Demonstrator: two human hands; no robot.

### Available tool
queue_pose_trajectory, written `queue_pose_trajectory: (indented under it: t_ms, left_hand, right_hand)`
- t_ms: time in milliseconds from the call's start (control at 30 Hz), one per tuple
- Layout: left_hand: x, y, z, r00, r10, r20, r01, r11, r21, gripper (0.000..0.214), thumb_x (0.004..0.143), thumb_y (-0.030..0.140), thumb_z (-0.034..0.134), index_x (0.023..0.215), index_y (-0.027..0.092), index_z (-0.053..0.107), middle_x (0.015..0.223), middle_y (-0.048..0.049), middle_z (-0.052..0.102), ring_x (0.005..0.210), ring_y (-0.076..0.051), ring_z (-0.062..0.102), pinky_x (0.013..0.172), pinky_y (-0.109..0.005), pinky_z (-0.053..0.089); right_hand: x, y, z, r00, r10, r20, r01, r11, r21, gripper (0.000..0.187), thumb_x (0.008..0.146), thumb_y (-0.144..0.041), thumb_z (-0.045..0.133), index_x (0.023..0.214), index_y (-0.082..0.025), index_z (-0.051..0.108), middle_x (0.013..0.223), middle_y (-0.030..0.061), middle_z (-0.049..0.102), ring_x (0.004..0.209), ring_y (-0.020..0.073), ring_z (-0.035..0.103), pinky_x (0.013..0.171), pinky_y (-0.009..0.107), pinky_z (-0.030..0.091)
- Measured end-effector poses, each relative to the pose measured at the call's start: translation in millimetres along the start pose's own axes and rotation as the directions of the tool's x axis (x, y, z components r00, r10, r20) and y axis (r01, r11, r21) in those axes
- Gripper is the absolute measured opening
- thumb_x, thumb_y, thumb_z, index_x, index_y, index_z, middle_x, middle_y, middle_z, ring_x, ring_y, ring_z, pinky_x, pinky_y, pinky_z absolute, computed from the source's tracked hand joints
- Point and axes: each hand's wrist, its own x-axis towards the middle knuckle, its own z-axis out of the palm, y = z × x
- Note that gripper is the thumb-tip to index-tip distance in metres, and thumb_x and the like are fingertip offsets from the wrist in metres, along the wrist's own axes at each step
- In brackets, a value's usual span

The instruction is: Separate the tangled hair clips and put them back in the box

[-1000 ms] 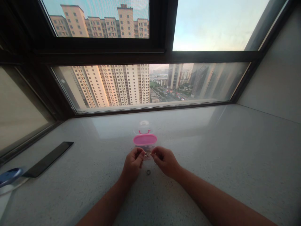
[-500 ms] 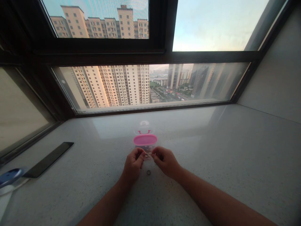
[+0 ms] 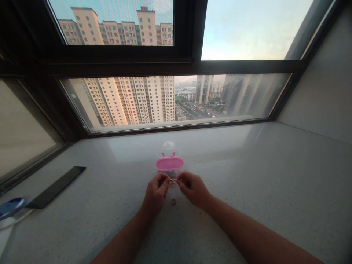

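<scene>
My left hand [image 3: 155,191] and my right hand [image 3: 192,187] meet just in front of a small clear box with a pink rim [image 3: 169,163]. Both hands pinch small metal rings [image 3: 173,181] held between their fingertips; the rings look linked, though they are too small to be sure. One more small ring [image 3: 173,201] lies loose on the pale stone sill [image 3: 247,183] between my wrists. The box's clear lid with a pink clasp [image 3: 168,153] stands open behind it.
A black flat slab, like a phone [image 3: 56,186], lies at the left of the sill. A blue and white object [image 3: 9,207] sits at the far left edge. Dark window frames [image 3: 178,124] border the sill at the back and left; a wall rises on the right.
</scene>
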Motion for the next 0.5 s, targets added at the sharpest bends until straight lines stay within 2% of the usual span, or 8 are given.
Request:
queue_pose_trajectory:
  t_ms: [500]
  left_hand:
    - [0.4, -1.6, -0.1, 1.0, 0.001, -0.001, -0.001, 1.0, -0.007, 0.018, 0.077, 0.033, 0.058, 0.074, 0.016, 0.053, 0.05, 0.0071, 0.044, 0.041, -0.007, 0.037, 0.041, -0.018, 0.028]
  right_hand:
    - [0.6, 1.5, 0.9, 1.0, -0.013, -0.003, 0.013, 1.0, -0.001, 0.007, 0.077, -0.02, 0.052, 0.073, -0.016, 0.057, 0.051, -0.0069, 0.04, 0.047, 0.0078, 0.036, 0.046, 0.019, 0.028]
